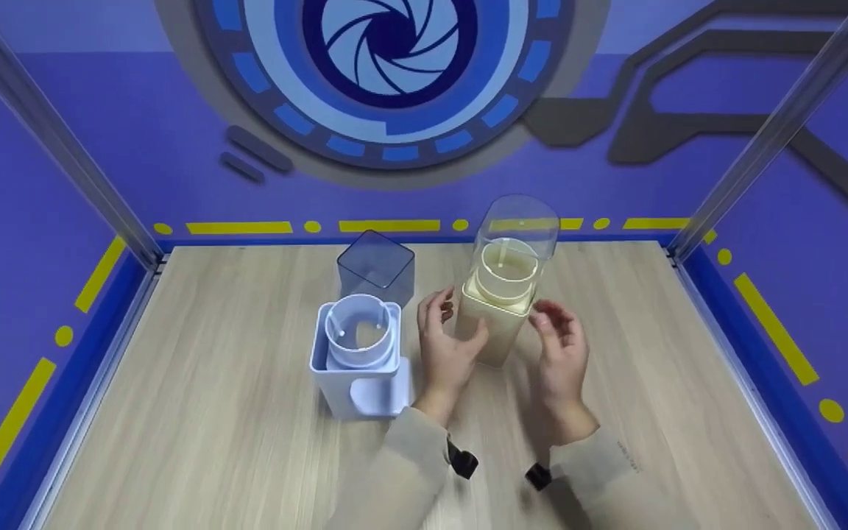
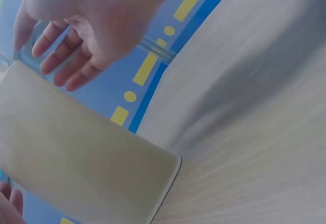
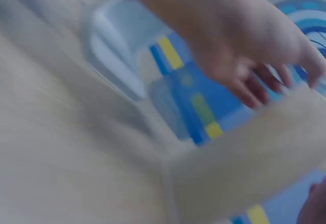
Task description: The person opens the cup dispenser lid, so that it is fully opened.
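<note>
A tall cream container (image 1: 494, 331) stands on the table, with a cream round cup (image 1: 509, 269) at its top. Rising above it is a clear cover (image 1: 516, 210). On the container's left side is my left hand (image 1: 450, 353), fingers spread and loosely bent, its thumb in front of the container; contact is unclear. My right hand (image 1: 562, 361) is at the container's upper right, fingers loosely bent and holding nothing. The right wrist view is blurred, with the fingers (image 3: 249, 89) close to the container's edge.
Left of my hands stands a pale blue container (image 1: 328, 386) with a round cup (image 1: 360, 350) in its top and a rounded projection at its side. Behind it is a smoky clear cover (image 1: 376, 258). Blue patterned walls (image 1: 63, 243) enclose the wooden table (image 1: 210, 383).
</note>
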Tool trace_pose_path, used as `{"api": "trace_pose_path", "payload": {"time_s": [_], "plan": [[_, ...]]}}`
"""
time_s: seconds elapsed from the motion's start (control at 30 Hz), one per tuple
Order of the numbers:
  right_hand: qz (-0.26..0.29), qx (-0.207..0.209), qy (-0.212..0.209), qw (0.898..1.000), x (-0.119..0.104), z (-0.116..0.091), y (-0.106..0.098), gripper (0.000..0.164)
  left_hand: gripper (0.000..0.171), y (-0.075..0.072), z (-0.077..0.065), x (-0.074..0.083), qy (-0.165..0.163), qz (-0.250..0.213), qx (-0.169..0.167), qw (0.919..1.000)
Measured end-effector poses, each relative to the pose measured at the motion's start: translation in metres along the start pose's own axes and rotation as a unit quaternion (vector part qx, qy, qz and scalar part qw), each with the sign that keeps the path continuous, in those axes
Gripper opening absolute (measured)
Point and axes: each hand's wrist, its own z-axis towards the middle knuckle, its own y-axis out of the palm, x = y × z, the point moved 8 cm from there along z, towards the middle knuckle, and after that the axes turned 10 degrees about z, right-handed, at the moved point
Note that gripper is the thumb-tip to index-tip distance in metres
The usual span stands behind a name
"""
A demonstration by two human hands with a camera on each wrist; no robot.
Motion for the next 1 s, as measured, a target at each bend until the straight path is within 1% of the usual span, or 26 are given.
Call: {"api": "trace_pose_path", "payload": {"time_s": [0.1, 0.17, 0.23, 0.3, 0.4, 0.5, 0.6, 0.7, 0.8, 0.87, 1.0], "plan": [[0.038, -0.075, 0.006, 0.996, -0.012, 0.029, 0.0, 0.033, 0.088, 0.001, -0.005, 0.005, -0.006, 0.018, 0.009, 0.9998], [0.054, -0.131, 0.017, 0.99, -0.019, 0.05, 0.002, 0.039, 0.1, 0.003, -0.008, 0.007, -0.017, 0.034, 0.009, 0.9992], [0.057, -0.177, 0.039, 0.982, -0.023, 0.071, 0.006, 0.043, 0.11, 0.007, -0.011, 0.009, -0.03, 0.053, 0.006, 0.9981], [0.057, -0.211, 0.07, 0.973, -0.024, 0.089, 0.01, 0.044, 0.117, 0.011, -0.015, 0.01, -0.043, 0.073, 0.001, 0.9964], [0.058, -0.239, 0.12, 0.962, -0.021, 0.106, 0.019, 0.044, 0.124, 0.019, -0.021, 0.009, -0.059, 0.098, -0.006, 0.9935], [0.072, -0.254, 0.154, 0.952, -0.015, 0.111, 0.028, 0.044, 0.127, 0.025, -0.026, 0.008, -0.062, 0.114, -0.001, 0.9915], [0.074, -0.266, 0.169, 0.946, -0.009, 0.11, 0.034, 0.048, 0.124, 0.029, -0.027, 0.009, -0.057, 0.125, 0.013, 0.9905], [0.059, -0.278, 0.176, 0.942, -0.004, 0.106, 0.037, 0.052, 0.12, 0.031, -0.026, 0.011, -0.052, 0.132, 0.026, 0.9896], [0.045, -0.287, 0.176, 0.94, -0.002, 0.102, 0.038, 0.054, 0.115, 0.031, -0.027, 0.011, -0.048, 0.14, 0.034, 0.9884], [0.042, -0.287, 0.174, 0.941, -0.003, 0.1, 0.037, 0.055, 0.114, 0.03, -0.027, 0.01, -0.044, 0.146, 0.037, 0.9876], [0.034, -0.272, 0.17, 0.947, -0.004, 0.095, 0.034, 0.055, 0.111, 0.028, -0.027, 0.009, -0.033, 0.144, 0.03, 0.9886]]}}
